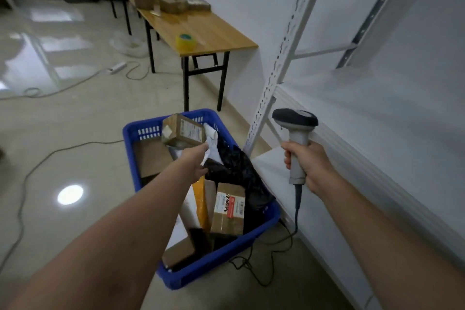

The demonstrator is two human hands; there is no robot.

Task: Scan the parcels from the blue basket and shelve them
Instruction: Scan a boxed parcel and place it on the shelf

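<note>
The left hand (198, 161) grips the small brown cardboard box (182, 131) by its near lower edge, though most of its fingers are hidden beneath the box. The box is tilted and lifted clear of the pile, over the far end of the blue plastic basket (142, 131). The right hand (310, 166) has its fingers wrapped round the handle of the grey corded barcode scanner (297, 133), held head up just beside the white metal shelving (281, 58).

From where I stand, this looks like the scanning step for 1 parcel. The white printed label (193, 131) shows on the box's upper face, while the scanner's head is not aimed at it. To scan cleanly, the person should:
- turn the label square to the scanner window
- bring the 2 near each other
- keep the fingers off the barcode
- hold both steady until it reads

The shelf board beside the basket seems the handiest place to put the box afterwards. Several more parcels remain in the basket.
</note>
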